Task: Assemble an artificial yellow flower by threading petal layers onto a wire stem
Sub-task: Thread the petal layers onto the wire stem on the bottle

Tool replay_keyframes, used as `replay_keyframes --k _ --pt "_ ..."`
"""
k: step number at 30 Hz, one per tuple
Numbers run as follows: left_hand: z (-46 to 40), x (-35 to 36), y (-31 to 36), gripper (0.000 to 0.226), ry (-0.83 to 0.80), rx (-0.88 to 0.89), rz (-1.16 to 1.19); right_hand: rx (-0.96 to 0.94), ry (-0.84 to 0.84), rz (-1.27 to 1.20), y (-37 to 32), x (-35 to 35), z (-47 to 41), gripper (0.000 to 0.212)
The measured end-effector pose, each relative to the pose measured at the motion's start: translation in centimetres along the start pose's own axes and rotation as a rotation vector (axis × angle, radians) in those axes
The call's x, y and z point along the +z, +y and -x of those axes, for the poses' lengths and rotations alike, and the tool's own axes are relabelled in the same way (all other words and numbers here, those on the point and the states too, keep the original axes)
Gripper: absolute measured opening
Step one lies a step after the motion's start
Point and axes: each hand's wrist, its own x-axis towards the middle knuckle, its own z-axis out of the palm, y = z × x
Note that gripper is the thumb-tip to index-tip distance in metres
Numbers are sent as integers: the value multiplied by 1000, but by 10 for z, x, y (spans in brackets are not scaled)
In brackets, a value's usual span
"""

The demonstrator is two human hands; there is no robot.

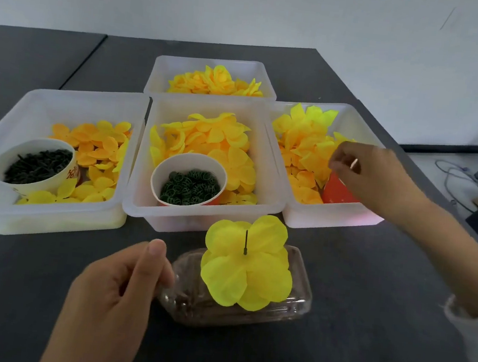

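The left hand (120,283) fills the lower left of the frame, nearest the camera, fingers curled with the thumb up; it seems to pinch the lower end of the stem, though the contact is hidden. To its right, at lower centre, the flower (248,263) faces the camera: bright yellow petal layers already threaded, with the dark stem (245,242) tip poking up through their middle. The stem's long axis runs roughly vertical in the frame, its free end pointing toward the top. Behind the flower lies a clear plastic box (292,307) on the dark table (367,297).

The right hand (360,167) reaches in from the right edge, at mid-right, over the right bin (342,221), fingers bunched and pinching a small pale piece; what it is cannot be told. It sits up and to the right of the stem tip, well apart, so the next piece must likely travel down-left onto that tip.

Across the middle stand three more bins of yellow petals, and cups holding dark green parts.
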Motion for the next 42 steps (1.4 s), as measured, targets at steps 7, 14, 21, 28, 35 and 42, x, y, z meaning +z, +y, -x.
replay_keyframes --k 7,14,21,28,35,42 --pt "-1 14 21 36 -1 50 48 -241 -500 839 -1 57 -52 53" --pt "3 6 19 42 36 72 55 -216 -574 625 -12 67 -66 27" --pt "1 9 17 41 15 75 84 -162 -493 440 -3 51 -79 28" --pt "2 5 14 39 32 61 71 156 -147 643 41 37 -131 67" --pt "-1 -6 9 37 72 17 83 405 -459 600 51 33 -161 25" --pt "-5 2 12 42 52 27 99 253 -239 272 53 0 -151 20"
